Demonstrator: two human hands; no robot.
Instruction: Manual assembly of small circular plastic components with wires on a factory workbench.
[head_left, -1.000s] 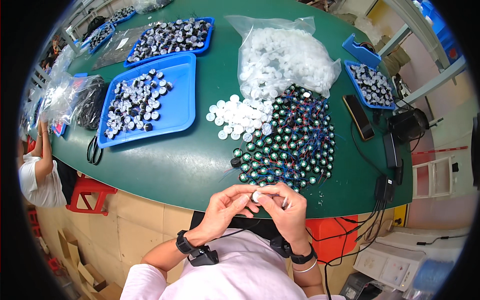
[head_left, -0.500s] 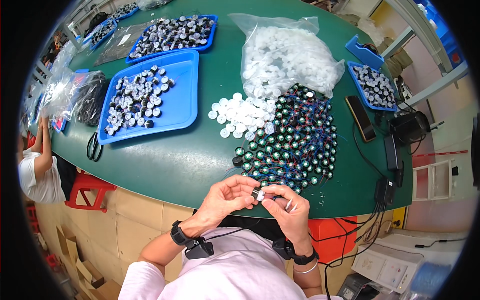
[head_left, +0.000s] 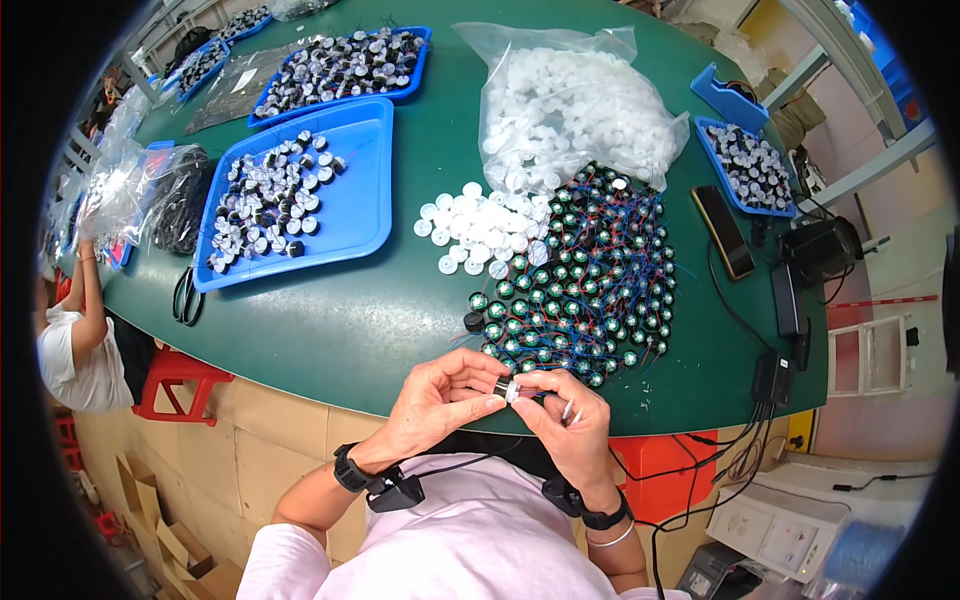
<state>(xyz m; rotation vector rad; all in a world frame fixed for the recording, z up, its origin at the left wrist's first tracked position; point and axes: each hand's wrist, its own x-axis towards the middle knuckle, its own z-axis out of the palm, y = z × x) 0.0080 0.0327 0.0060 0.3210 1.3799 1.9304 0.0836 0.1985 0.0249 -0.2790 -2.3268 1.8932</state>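
Note:
Close to the table's front edge, my two hands meet over a small black cylindrical part (head_left: pixel 502 385). Fingers and thumb of my left hand (head_left: pixel 430 408) are closed around its black body. My right hand (head_left: pixel 575 425) pinches the white plastic cap (head_left: pixel 513 391) at the part's right end. Thin wires run under the right fingers, and a pale, slim thing (head_left: pixel 570 412) shows between them, too small to name. Just beyond lie several black round parts (head_left: pixel 560 290) with green tops and red and blue wires. Loose white caps (head_left: pixel 480 230) are heaped at their left.
A clear bag (head_left: pixel 570 110) full of white caps lies behind the heap. Blue trays (head_left: pixel 365 215) of capped parts stand at the left; another (head_left: pixel 740 200) is at the right, near a phone (head_left: pixel 722 232). Scissors (head_left: pixel 186 296) lie front left. A co-worker's arm (head_left: pixel 90 300) reaches in there.
Both hands have shifted slightly left, still closed on the part and cap. The cap and black body look pressed together, much as before.

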